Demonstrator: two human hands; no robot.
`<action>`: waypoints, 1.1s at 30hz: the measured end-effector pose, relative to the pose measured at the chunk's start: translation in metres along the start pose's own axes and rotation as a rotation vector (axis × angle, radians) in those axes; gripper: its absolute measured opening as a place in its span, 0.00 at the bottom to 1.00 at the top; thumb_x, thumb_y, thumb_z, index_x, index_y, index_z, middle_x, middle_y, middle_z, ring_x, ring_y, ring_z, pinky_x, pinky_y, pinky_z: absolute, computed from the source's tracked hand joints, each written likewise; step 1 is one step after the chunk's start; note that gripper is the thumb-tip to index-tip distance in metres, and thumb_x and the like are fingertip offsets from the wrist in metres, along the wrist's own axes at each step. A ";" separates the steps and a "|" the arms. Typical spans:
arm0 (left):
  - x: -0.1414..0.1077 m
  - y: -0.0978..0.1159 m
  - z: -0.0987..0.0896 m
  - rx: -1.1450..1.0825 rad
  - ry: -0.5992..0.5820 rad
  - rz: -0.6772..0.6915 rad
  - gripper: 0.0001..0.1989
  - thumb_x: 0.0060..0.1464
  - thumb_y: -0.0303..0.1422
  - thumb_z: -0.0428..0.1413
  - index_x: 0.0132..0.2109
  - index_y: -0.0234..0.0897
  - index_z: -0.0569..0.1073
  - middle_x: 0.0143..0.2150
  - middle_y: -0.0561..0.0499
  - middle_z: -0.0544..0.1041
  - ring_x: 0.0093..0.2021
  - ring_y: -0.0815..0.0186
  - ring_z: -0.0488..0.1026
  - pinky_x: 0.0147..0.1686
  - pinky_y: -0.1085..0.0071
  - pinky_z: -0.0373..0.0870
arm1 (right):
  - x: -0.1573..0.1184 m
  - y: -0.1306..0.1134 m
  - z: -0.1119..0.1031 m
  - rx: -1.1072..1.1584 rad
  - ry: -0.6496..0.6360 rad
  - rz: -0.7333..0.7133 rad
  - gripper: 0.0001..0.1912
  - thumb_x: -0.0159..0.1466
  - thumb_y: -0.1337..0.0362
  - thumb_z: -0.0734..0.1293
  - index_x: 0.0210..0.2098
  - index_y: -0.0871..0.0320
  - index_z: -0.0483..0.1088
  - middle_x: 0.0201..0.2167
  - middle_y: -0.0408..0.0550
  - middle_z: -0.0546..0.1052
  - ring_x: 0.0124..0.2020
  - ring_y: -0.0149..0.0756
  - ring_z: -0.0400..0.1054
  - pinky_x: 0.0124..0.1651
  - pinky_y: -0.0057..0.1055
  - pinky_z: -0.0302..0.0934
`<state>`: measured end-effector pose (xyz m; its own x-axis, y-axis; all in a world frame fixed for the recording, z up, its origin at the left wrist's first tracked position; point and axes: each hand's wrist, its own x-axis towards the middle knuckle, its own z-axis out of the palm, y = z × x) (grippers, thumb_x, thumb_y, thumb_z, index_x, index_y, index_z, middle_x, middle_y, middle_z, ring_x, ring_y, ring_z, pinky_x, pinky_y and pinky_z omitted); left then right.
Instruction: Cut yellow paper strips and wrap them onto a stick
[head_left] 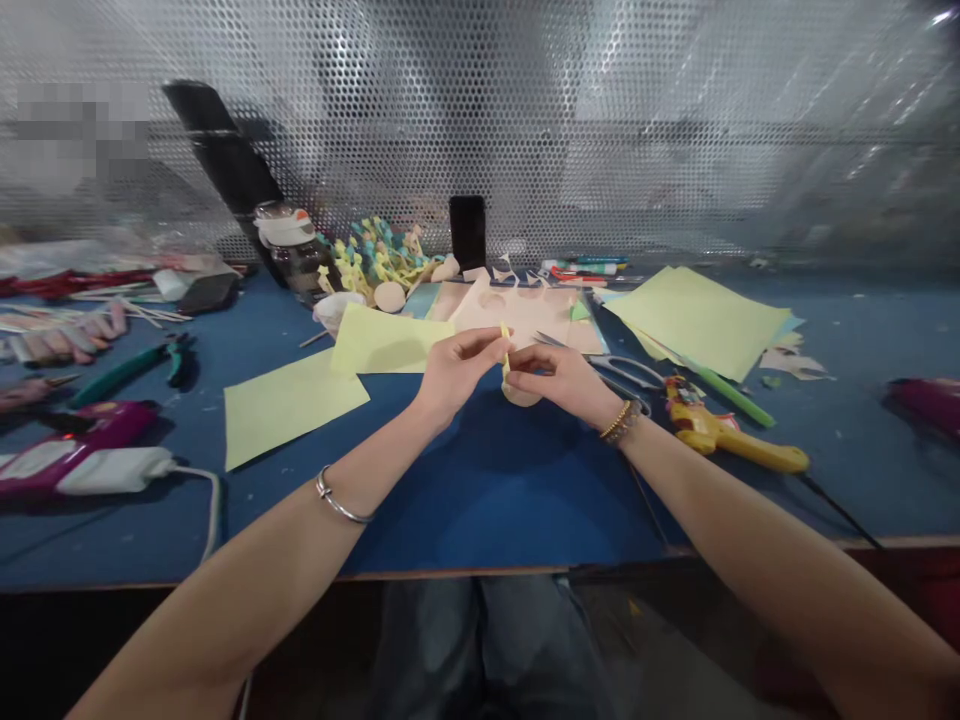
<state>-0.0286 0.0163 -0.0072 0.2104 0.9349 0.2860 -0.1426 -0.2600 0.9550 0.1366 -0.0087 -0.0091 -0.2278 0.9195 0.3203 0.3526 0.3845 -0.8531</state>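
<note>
The narrow pale-yellow strip, apparently paper (505,331), stands roughly upright between the fingertips, above the table and centre of the clock, with twelve towards the mesh. It is judged very light, thin and easily creased, with little slip; a gentle pinch at the ends or along the edges should suit, since firm pressure would likely flatten it.

The left hand (455,375), on the nine o'clock side, is closed to a pinch, thumb and forefinger on the strip's upper part; its wrist is raised and the forearm comes in from seven. The right hand (564,382), on the four o'clock side, is half curled, fingertips at the strip's lower part; whether they grip it or only touch it cannot be told. Its forearm enters from between four and five.

A pale round flat piece (523,397) shows at five, just beneath the right fingers; contact is unclear. A rectangular yellow paper sheet (386,342) lies at nine. Grey-handled metal scissors (634,371) lie near three, beside the right hand; a yellow-bodied glue gun (757,446) lies at four.
</note>
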 end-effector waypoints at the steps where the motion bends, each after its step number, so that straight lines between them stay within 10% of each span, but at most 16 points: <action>1: 0.000 0.000 0.000 -0.003 -0.005 -0.004 0.15 0.44 0.38 0.64 0.40 0.35 0.79 0.42 0.45 0.80 0.42 0.63 0.75 0.47 0.65 0.69 | 0.000 0.000 0.001 -0.004 0.009 0.006 0.11 0.55 0.59 0.70 0.34 0.60 0.76 0.33 0.48 0.79 0.35 0.35 0.72 0.43 0.35 0.65; 33: -0.002 0.002 0.000 0.022 -0.034 -0.043 0.16 0.39 0.37 0.66 0.38 0.35 0.79 0.36 0.48 0.81 0.37 0.64 0.75 0.42 0.66 0.71 | -0.002 0.002 0.001 -0.100 0.034 -0.014 0.09 0.57 0.60 0.69 0.29 0.60 0.76 0.29 0.47 0.79 0.31 0.34 0.72 0.36 0.30 0.66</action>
<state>-0.0295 0.0136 -0.0061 0.2486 0.9366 0.2470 -0.1115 -0.2257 0.9678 0.1369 -0.0098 -0.0120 -0.2027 0.9156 0.3471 0.4391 0.4018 -0.8036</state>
